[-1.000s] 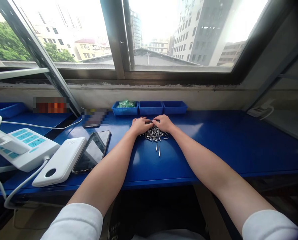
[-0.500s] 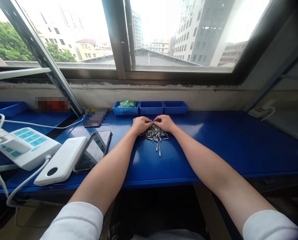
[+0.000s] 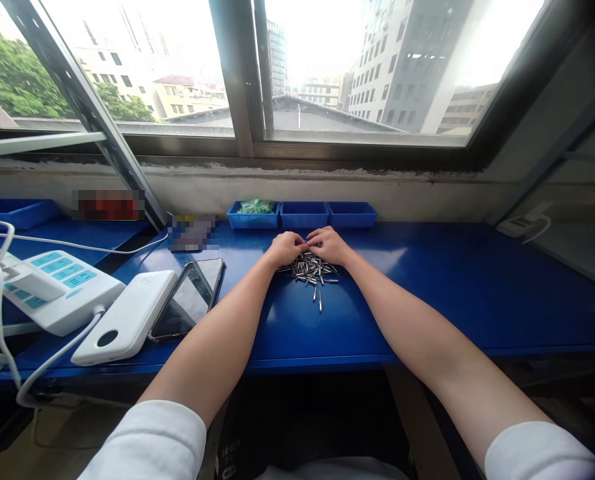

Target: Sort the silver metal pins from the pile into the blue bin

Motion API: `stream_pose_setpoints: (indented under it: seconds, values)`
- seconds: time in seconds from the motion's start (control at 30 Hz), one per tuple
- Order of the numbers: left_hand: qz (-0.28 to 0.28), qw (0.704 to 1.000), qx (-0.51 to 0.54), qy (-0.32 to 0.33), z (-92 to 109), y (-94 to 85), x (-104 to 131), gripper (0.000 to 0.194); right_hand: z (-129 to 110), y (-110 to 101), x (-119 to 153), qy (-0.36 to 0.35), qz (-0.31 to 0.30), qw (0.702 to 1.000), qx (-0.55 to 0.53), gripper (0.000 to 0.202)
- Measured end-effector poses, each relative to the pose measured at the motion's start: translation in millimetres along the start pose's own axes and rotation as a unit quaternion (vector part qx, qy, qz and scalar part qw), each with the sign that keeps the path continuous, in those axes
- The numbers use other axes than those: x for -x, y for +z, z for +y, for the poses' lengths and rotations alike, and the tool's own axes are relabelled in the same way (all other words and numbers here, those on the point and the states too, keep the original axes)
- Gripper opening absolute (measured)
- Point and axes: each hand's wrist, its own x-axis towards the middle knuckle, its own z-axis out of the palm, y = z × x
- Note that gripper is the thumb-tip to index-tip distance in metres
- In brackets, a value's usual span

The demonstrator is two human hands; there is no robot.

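A pile of small silvery metal pieces [image 3: 313,268], like rivets, lies on the blue table [image 3: 427,287]. Two pieces [image 3: 320,302] lie apart, nearer the front edge. At the pile's back left, my left hand [image 3: 286,249] has its fingers pressed together. My right hand [image 3: 328,245] is at the back right, its fingers also closed, and the fingertips of both hands nearly meet above the pile. Whatever they pinch is too small to make out. Behind my hands stand three blue bins: the left one [image 3: 253,220] holds green material, while the middle [image 3: 304,219] and right [image 3: 352,219] ones show no contents.
Left of my left forearm lie a phone [image 3: 190,300], a white power bank [image 3: 124,320] and a white power strip [image 3: 64,283] with cables. A metal shelf post [image 3: 97,113] rises at the left. A white socket block [image 3: 517,225] sits at the back right.
The view has shifted slightly. My fingertips have moved a little at the back of the pile, and one piece at the pile's right front lies differently.
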Motion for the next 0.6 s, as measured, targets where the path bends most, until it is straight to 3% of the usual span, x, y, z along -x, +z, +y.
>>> stream_pose_setpoints:
  seconds: [0.27, 0.6]
  values:
    - [0.058, 0.997, 0.013, 0.047, -2.7, 2.0, 2.9, 0.022, 0.1, 0.0, -1.4, -0.021, 0.013, 0.999, -0.027, 0.014]
    - [0.081, 0.992, 0.063, 0.069, 2.7, 0.5, 6.5, 0.019, -0.4, 1.8, -3.8, 0.009, 0.045, 0.999, 0.001, 0.016]
